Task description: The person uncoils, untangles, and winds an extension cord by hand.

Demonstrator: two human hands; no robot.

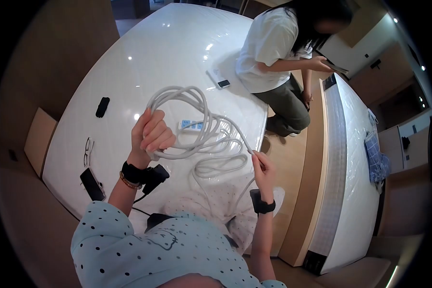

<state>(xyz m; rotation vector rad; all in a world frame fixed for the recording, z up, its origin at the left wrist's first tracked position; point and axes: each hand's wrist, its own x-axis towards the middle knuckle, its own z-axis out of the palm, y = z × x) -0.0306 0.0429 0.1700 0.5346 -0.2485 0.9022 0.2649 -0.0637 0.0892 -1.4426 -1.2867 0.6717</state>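
My left hand (153, 133) is closed around one side of a coiled light grey cable (202, 103), whose loops stand out to its right. The fingers of my right hand (264, 170) pinch a single strand that runs down from the coil. More slack cable lies in loose loops on the plastic-covered mattress (110, 62), between my hands. Behind the held coil, a white power strip (192, 126) with blue sockets is partly hidden by the loops.
Eyeglasses (87, 151), a dark phone (92, 184) and a small black item (102, 107) lie at left. A white box (218, 78) lies beside a seated person (273, 53) holding a phone. A second mattress (353, 177) stands right, with blue cloth (377, 156).
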